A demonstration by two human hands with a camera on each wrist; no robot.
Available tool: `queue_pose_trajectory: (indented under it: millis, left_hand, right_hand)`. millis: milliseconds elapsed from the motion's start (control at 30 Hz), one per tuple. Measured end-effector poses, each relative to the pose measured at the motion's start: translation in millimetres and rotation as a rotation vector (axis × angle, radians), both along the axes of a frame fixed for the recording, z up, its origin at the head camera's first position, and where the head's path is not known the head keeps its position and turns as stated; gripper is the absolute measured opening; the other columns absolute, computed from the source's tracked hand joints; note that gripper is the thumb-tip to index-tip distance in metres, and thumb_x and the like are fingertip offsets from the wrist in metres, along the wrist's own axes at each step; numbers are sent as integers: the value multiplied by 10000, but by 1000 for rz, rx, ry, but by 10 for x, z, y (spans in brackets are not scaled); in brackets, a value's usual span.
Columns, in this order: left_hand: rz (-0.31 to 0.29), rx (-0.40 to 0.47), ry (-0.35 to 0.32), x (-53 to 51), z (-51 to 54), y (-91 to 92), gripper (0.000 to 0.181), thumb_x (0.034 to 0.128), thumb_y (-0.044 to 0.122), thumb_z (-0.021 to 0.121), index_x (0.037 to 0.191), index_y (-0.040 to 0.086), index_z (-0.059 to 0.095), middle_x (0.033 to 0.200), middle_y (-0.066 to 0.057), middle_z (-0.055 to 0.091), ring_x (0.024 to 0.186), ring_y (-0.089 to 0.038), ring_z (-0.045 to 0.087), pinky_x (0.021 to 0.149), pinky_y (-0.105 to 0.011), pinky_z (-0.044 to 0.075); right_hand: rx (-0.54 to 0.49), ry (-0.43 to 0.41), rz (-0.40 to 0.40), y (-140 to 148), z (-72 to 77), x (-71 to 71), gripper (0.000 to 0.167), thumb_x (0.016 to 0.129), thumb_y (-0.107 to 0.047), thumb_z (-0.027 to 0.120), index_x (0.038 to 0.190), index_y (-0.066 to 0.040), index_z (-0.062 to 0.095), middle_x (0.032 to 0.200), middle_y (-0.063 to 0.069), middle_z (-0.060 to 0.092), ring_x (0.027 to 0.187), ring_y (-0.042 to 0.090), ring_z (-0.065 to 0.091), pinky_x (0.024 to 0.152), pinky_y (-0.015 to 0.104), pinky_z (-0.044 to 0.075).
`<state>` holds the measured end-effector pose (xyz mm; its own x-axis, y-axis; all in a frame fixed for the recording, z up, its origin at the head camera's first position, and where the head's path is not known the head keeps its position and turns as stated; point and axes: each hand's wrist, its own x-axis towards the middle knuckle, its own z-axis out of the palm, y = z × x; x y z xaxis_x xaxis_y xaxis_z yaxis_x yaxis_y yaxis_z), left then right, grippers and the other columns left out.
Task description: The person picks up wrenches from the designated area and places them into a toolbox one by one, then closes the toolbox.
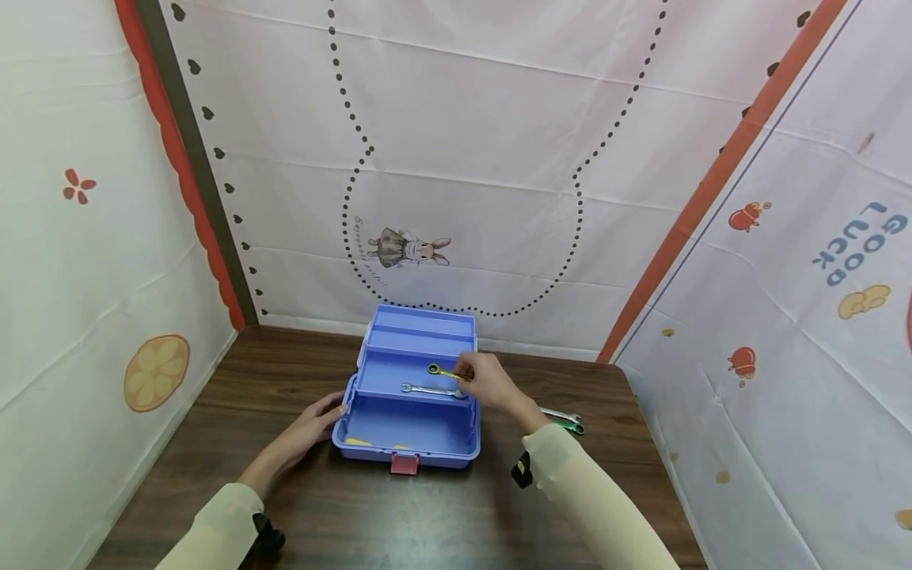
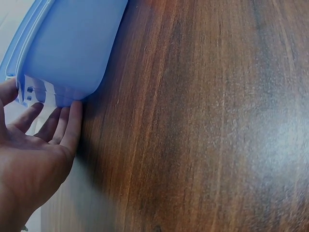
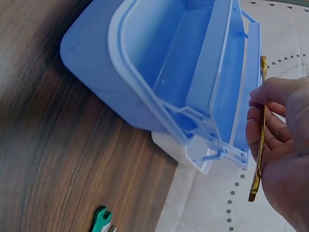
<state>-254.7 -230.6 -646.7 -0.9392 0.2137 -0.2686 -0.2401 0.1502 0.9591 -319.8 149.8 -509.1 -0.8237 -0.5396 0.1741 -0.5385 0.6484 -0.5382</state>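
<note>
As right grip (image 1: 488, 381) pinches gold wrench (image 3: 262, 135), left grip (image 1: 313, 426) spread against blue toolbox (image 1: 413, 423), "GOOD LUCK" curtain (image 1: 805, 285)

The brown tabletop (image 1: 313, 511) has a blue box (image 1: 413, 421) near its far edge and two wrenches (image 1: 572, 427) closer to its right edge.

Dark wood-grain worktop (image 1: 321, 514) across the lower middle of the frame, soft glare (image 1: 388, 546) at bottom centre, pale patterned sheet (image 1: 470, 103) behind, rabbit print (image 1: 409, 248) near centre, orange-slice print (image 1: 157, 373) lower left, "GOOD LUCK" lettering (image 1: 855, 249) at right
</note>
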Motion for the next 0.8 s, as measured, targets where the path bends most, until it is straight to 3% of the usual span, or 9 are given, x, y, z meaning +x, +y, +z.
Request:
queue_pose_trajectory:
  millis: [267,500,800]
  left_hand:
    - [-11,4,10,34,16,8,740,1112,455,540,1658,35,269,1676,-286,269,1489,-466,388,1135,-590,460]
    - [-21,24,16,56,35,-3,739,1114,455,536,1664,45,261,1681,-275,266,1491,-462,385,1131,-582,467]
    - [-29,40,23,56,33,-6,765,1105,475,546,1668,51,250,1686,-271,259,1494,-455,383,1131,-576,469]
  right_hand:
    - [-7,13,-4,-157,-126,-43,112,926,15,763,962,-87,735,868,-11,682,777,103,618,681,251,561]
    - [17,9,-42,-283,-234,7,101,944,-4,775,989,-88,742,938,8,686,843,126,619,742,277,555]
    - [2,6,-32,-354,-369,9,97,952,-20,771,978,-104,731,924,-4,668,822,121,602,719,277,550]
